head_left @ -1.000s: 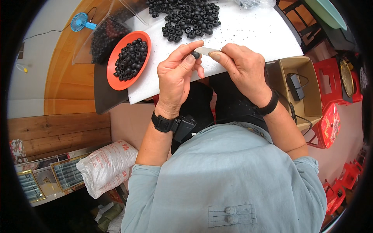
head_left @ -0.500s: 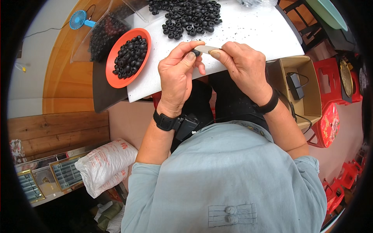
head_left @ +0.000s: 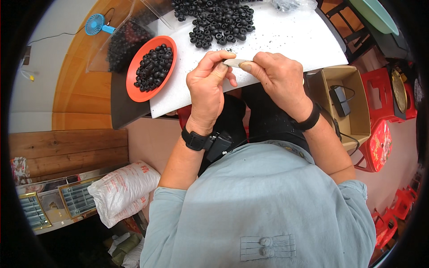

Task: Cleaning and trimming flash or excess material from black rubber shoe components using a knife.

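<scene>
My right hand [head_left: 285, 80] is closed around a small knife whose short pale blade [head_left: 235, 63] points left. Its tip meets the pinched thumb and fingertips of my left hand [head_left: 206, 89]. Between those left fingers is a small black rounded piece, now almost wholly hidden by them. Both hands are held over the near edge of a white board [head_left: 290, 42]. Beyond them lies a heap of black rounded pieces with holes [head_left: 223, 27]. To the left, an orange-red bowl [head_left: 133, 76] holds many similar black pieces.
A clear plastic bin [head_left: 96, 60] of dark pieces and a blue fan [head_left: 94, 24] stand at the far left. A cardboard box [head_left: 330, 89] with a black adapter is at my right, beside red stools [head_left: 377, 145]. Black crumbs dot the board.
The black piece has gone from partly visible to nearly covered by my left fingers. The blade has shifted slightly down and left, and the whole view has shifted a little.
</scene>
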`<state>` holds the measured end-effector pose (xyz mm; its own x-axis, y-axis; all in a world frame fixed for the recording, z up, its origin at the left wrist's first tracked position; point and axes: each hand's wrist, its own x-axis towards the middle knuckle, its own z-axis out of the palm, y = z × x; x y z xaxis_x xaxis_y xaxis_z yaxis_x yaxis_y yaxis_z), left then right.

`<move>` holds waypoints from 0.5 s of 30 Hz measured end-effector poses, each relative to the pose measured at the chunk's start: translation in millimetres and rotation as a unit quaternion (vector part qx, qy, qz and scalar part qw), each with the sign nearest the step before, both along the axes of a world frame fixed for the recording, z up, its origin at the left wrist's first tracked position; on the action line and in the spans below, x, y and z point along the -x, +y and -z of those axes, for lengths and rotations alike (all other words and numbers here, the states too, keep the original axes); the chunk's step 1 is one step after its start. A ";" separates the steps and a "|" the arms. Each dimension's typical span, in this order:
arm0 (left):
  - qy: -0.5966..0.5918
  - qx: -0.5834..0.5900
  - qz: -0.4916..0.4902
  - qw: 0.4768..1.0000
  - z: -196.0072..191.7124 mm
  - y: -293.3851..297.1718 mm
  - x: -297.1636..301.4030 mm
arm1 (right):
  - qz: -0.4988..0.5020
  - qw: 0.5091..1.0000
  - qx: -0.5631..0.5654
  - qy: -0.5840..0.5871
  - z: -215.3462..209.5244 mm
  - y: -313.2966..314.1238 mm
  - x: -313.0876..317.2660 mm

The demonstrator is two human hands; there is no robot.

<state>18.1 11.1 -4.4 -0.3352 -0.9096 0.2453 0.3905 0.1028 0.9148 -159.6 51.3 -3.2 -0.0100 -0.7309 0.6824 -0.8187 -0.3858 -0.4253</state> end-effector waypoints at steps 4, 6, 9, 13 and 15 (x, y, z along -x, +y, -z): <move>-0.040 0.039 -0.019 0.998 -4.5 1.5 4.5 | -0.014 1.000 -0.004 -0.013 2.0 -1.5 4.3; -0.064 0.064 -0.063 0.994 -16.3 1.8 1.9 | -0.088 0.956 -0.111 -0.258 3.6 -0.9 13.9; -0.183 0.173 -0.182 0.951 -47.0 -11.2 -26.7 | -0.161 0.881 -0.171 -0.410 5.3 3.6 32.1; -0.348 0.187 -0.286 0.873 -67.8 -37.4 -82.3 | -0.144 0.909 -0.127 -0.371 8.9 6.7 27.4; -0.447 0.282 -0.307 0.792 -63.9 -44.8 -95.0 | -0.142 0.916 -0.141 -0.349 4.3 8.9 25.9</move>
